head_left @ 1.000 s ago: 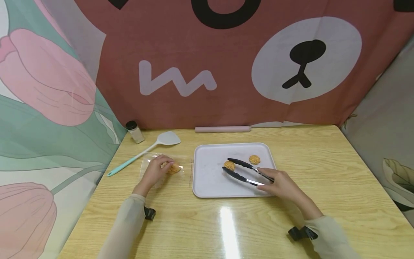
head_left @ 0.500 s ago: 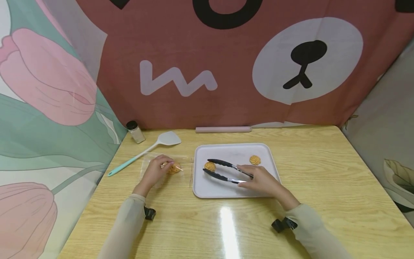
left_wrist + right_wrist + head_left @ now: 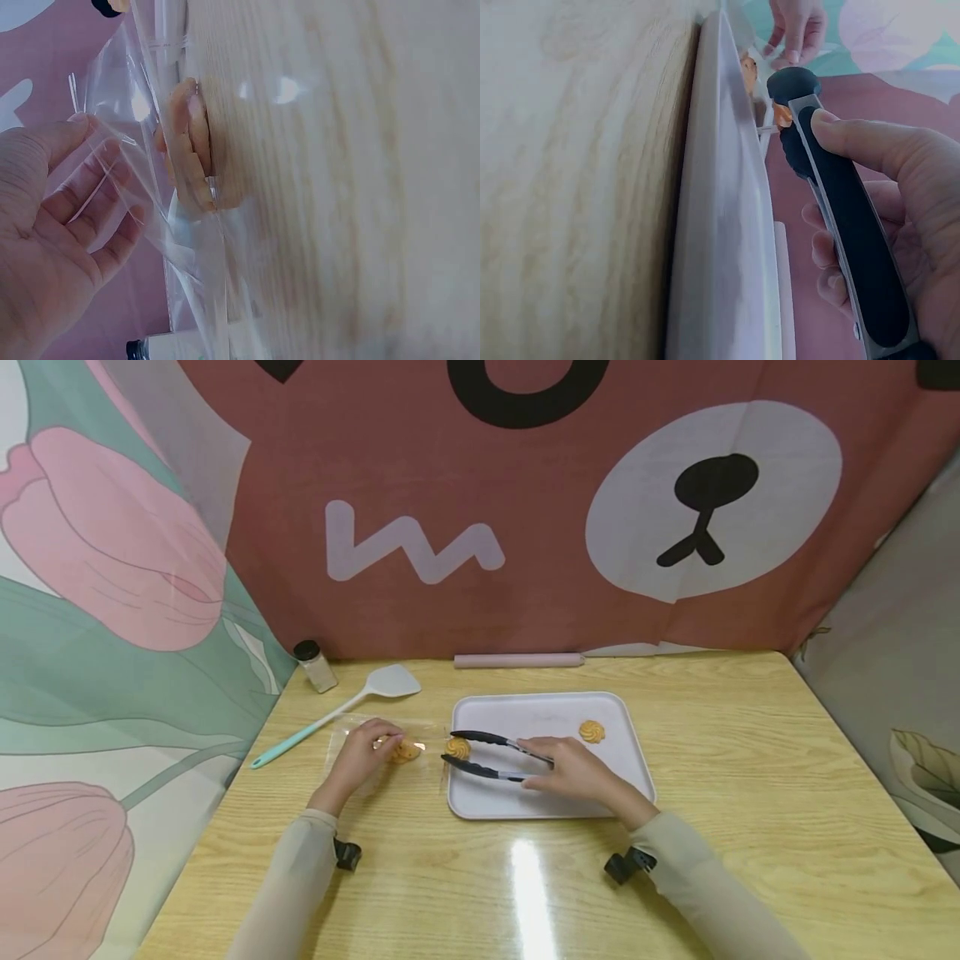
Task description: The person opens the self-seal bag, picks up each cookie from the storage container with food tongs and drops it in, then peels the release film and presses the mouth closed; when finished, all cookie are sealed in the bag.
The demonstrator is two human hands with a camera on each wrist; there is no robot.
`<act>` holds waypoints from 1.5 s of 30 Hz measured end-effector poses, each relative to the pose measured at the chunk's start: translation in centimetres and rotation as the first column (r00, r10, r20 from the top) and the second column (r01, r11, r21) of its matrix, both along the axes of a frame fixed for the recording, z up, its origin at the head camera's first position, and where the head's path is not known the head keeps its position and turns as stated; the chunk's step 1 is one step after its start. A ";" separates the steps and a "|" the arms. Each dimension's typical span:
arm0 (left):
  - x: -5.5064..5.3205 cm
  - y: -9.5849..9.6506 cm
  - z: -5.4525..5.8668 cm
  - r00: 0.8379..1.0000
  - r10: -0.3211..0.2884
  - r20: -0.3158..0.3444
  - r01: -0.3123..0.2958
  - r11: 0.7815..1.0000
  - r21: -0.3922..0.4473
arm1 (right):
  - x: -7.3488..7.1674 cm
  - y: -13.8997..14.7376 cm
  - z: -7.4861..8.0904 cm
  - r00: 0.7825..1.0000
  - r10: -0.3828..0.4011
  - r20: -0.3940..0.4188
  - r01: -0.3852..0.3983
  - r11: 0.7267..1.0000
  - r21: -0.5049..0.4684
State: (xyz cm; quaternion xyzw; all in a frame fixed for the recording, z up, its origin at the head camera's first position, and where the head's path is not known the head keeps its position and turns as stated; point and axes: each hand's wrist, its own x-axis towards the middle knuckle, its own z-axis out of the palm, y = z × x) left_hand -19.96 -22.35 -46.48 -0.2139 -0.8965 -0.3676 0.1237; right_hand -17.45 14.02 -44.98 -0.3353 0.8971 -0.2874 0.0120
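Note:
My left hand (image 3: 366,752) pinches the upper film of a clear plastic bag (image 3: 124,97) between thumb and forefinger. Several cookies (image 3: 191,150) lie inside the bag, partly hidden by the hand in the head view. With my right hand (image 3: 573,768) I hold black-tipped metal tongs (image 3: 847,225). A round swirled cookie (image 3: 457,748) sits between the tong tips, above the left edge of the white tray (image 3: 495,797) and close to the bag's mouth. Another swirled cookie (image 3: 592,732) lies on the tray's right side.
A spatula (image 3: 337,712) with a mint handle lies behind the bag at the left. Near the back left corner stands a black-capped jar (image 3: 315,667). A pink stick-like tube (image 3: 517,660) lies along the table's back edge, against the bear-print cloth (image 3: 525,568).
My right hand has moved left across the tray with the tongs, carrying the cookie from mid-tray to its left edge. The left hand stays at the bag.

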 end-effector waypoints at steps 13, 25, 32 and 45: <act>0.0 -0.2 0.0 1.000 0.011 0.001 -0.011 1.000 -0.004 | -1.9 -2.0 0.3 0.998 0.058 0.032 -0.060 0.994 0.089; 0.1 -0.2 0.1 1.000 0.023 0.012 -0.023 1.000 -0.006 | -3.1 -3.4 0.8 0.995 0.100 -0.005 -0.098 0.985 0.145; 0.1 -0.3 0.1 1.000 0.004 -0.022 -0.004 1.000 -0.004 | -3.6 -4.4 0.8 0.989 0.142 -0.046 -0.134 0.981 0.141; 0.1 -0.4 0.0 1.000 0.007 -0.003 -0.007 1.000 0.006 | -4.6 -6.5 -0.1 0.978 0.202 -0.057 -0.194 0.974 0.119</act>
